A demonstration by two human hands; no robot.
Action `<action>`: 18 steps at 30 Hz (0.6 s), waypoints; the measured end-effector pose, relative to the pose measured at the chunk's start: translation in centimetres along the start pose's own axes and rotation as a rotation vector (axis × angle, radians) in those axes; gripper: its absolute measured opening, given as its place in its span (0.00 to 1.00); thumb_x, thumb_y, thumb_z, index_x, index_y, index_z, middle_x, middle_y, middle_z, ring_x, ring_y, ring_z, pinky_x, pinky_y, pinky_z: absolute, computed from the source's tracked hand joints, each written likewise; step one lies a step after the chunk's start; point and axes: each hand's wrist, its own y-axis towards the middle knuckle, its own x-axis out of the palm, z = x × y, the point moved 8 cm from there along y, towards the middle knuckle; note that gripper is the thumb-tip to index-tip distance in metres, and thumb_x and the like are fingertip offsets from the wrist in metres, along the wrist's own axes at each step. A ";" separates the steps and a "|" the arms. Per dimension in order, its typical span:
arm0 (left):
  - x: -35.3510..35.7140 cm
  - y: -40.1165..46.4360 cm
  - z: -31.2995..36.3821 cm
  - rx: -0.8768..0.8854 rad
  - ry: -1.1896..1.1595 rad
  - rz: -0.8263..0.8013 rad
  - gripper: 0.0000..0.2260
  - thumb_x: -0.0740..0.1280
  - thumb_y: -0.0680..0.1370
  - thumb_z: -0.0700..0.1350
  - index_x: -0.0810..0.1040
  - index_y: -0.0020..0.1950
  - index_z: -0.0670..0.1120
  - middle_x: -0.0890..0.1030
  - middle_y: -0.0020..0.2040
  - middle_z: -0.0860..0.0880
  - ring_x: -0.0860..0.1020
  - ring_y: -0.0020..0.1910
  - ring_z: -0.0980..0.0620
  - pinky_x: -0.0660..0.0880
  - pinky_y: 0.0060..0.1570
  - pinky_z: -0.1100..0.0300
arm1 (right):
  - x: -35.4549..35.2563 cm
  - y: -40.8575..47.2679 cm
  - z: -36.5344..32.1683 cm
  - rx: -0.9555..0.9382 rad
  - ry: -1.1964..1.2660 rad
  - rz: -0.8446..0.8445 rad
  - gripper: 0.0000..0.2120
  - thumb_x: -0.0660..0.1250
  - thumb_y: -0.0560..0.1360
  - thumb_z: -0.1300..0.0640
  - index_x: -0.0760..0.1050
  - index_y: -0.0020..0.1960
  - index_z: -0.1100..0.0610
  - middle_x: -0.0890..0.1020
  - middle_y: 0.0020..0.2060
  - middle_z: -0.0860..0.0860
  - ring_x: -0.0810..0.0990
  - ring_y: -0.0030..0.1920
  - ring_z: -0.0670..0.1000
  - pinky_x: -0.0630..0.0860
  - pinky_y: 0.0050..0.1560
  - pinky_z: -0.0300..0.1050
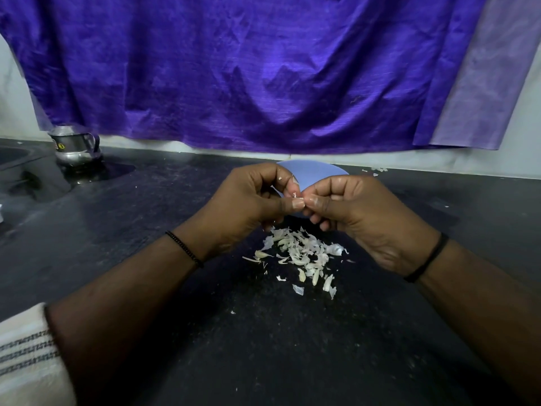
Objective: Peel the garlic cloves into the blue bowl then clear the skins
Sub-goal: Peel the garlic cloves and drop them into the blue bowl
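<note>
Over the near rim of the blue bowl (313, 172), both hands meeting fingertip to fingertip: left hand (248, 200) curled narrow, thumb pressed forward; right hand (357, 212) likewise closed down, pinching at the same spot. Between them a small pale scrap, probably a garlic clove (296, 196) with skin lifting off, though too hidden by the fingers to say for sure. Below and nearer, on the dark table (175, 230), a loose heap of skins (304, 256), with stray flakes scattered just beside it and a few more by the wall behind the bowl.

Risks from here, as judgement only. Held at the bowl's near edge and not squarely over it, so a slip of wet fingertips could drop the clove onto the heap and lose it among the skins. Could equally shed a flake forward into the bowl, mixing peel with peeled cloves. Bowl contents hidden behind the hands, so no telling how many are done. Light, papery skins, likely to cling to damp fingers and scatter further when swept, making the clearing step slower. Steel pot (76, 148) well apart at far left, no hazard.
</note>
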 end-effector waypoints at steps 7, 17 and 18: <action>-0.6 -0.3 1.3 0.168 0.133 0.127 0.10 0.75 0.67 0.43 0.79 0.42 0.39 0.79 0.38 0.43 0.74 0.28 0.45 0.74 0.26 0.57 | 0.5 -0.2 0.4 0.032 0.098 -0.013 0.06 0.72 0.70 0.59 0.81 0.45 0.61 0.84 0.35 0.52 0.79 0.34 0.45 0.75 0.36 0.37; -0.6 -0.9 1.1 0.275 0.128 0.231 0.06 0.74 0.71 0.35 0.80 0.40 0.44 0.77 0.39 0.52 0.75 0.27 0.54 0.75 0.26 0.61 | 0.9 -0.4 0.4 -0.010 0.166 0.064 0.08 0.71 0.69 0.57 0.81 0.45 0.61 0.84 0.33 0.51 0.80 0.35 0.46 0.76 0.40 0.40; -0.6 -1.0 1.0 0.261 0.101 0.248 0.06 0.74 0.71 0.35 0.80 0.40 0.44 0.77 0.39 0.53 0.75 0.27 0.55 0.75 0.26 0.62 | 0.9 -0.5 0.3 -0.026 0.167 0.081 0.06 0.71 0.71 0.59 0.80 0.45 0.62 0.84 0.33 0.51 0.80 0.35 0.47 0.77 0.40 0.40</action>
